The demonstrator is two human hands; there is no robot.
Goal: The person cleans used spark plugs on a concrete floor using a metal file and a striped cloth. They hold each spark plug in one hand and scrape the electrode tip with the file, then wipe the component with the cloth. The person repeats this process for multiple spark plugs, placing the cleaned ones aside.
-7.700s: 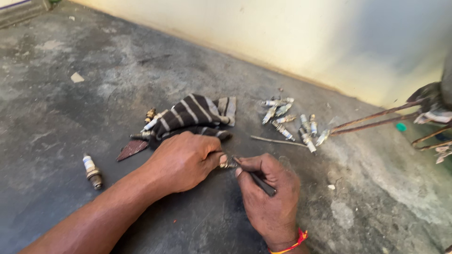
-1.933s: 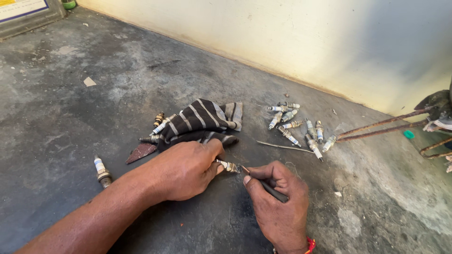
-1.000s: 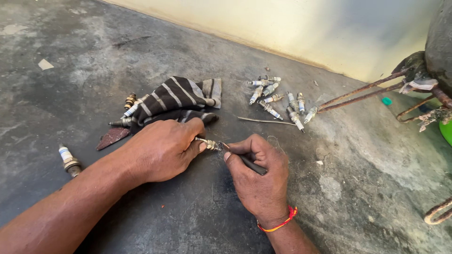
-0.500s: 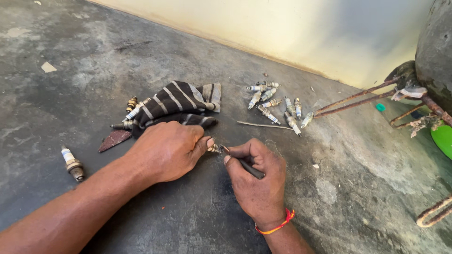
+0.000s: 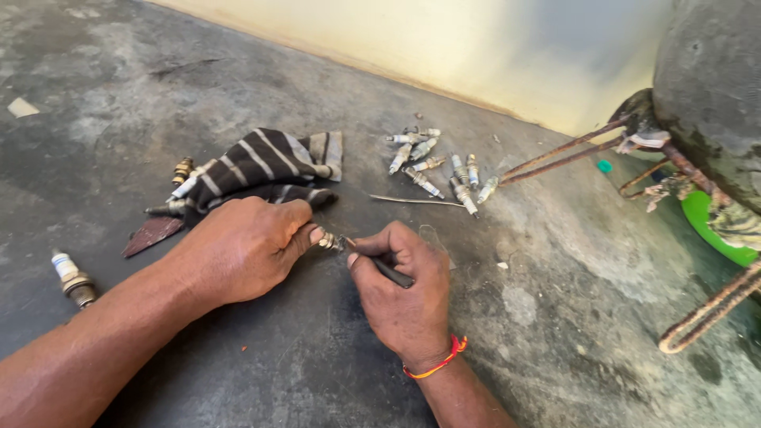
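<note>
Metal plug (image 5: pixel 327 241) half-hidden in left grip (image 5: pixel 242 250)

We see no packages, labels, signs or screens here; nothing on the concrete floor (image 5: pixel 238 372) carries a visible marking.

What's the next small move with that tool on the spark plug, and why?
Probably a short scrape at the plug's tip: the left hand pins the spark plug on the floor, and the right hand has the dark tool pointed right at its exposed end.
</note>
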